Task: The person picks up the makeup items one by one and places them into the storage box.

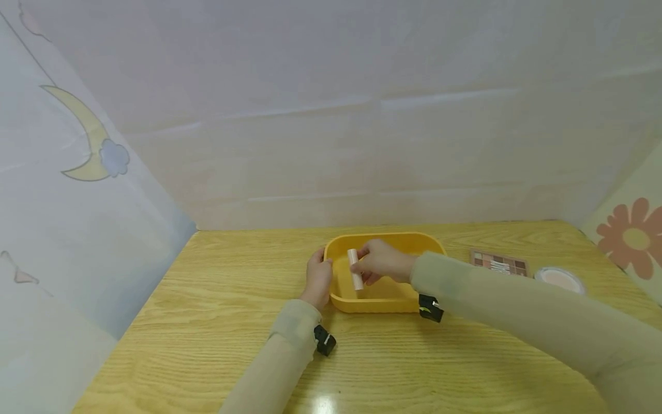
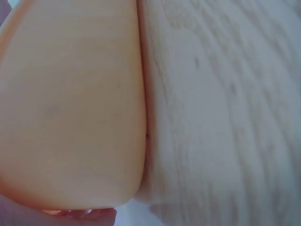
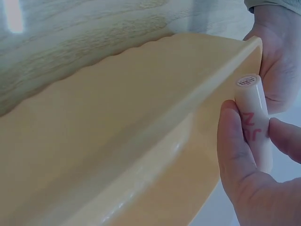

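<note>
My right hand (image 1: 381, 260) pinches a pale pink lipstick tube (image 1: 357, 276) between thumb and fingers, over the inside of a yellow plastic basket (image 1: 383, 306). In the right wrist view the lipstick tube (image 3: 256, 125) shows red letters and a round label on its end. Around the left end of the basket, my left hand (image 1: 317, 279) holds on with its thumb at the rim. The left wrist view shows the basket's side wall (image 2: 75, 103) large, with fingertips (image 2: 101, 215) along its end at the bottom.
An eyeshadow palette (image 1: 499, 263) lies on the wooden table (image 1: 222, 305), right of the basket and beyond my right sleeve. Beside it is a round pale compact (image 1: 560, 280), partly behind the sleeve. A printed cloth wall (image 1: 310, 172) stands along the table's back edge.
</note>
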The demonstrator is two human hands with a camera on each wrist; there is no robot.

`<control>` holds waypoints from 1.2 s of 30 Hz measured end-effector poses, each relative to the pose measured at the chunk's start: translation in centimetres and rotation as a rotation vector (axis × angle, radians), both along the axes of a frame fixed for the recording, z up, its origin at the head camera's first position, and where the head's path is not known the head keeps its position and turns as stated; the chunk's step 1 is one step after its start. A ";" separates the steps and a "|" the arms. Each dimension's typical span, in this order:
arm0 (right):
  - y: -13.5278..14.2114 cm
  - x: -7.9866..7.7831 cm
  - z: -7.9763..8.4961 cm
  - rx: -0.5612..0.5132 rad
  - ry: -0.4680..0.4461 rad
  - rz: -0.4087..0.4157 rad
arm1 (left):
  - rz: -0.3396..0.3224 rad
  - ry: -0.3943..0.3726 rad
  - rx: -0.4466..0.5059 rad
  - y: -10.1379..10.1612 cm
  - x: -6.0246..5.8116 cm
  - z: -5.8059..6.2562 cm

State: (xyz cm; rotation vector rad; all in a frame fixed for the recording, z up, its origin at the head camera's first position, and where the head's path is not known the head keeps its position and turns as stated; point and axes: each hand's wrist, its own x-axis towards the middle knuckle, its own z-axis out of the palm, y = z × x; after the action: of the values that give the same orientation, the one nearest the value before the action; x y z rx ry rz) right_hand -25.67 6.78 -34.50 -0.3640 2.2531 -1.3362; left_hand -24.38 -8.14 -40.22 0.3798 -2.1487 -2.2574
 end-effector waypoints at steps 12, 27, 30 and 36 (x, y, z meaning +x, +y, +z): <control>-0.5 -1.3 0.1 0.113 0.054 0.024 | 0.006 0.013 0.016 0.1 -0.1 0.1; -0.5 -2.5 0.1 0.310 0.318 0.168 | -0.005 0.016 0.021 -0.1 0.0 0.1; -0.4 -2.9 -0.1 0.355 0.370 0.197 | -0.001 0.007 0.022 0.0 0.0 0.1; 0.0 -3.3 -0.3 0.428 0.423 0.210 | 0.006 0.006 0.008 0.1 0.0 0.1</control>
State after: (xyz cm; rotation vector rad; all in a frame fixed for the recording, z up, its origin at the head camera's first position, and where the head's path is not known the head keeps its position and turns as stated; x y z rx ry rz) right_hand -28.93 6.82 -34.82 -0.7561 2.6707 -0.6876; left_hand -24.35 -8.08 -40.15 0.3789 -2.1329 -2.2621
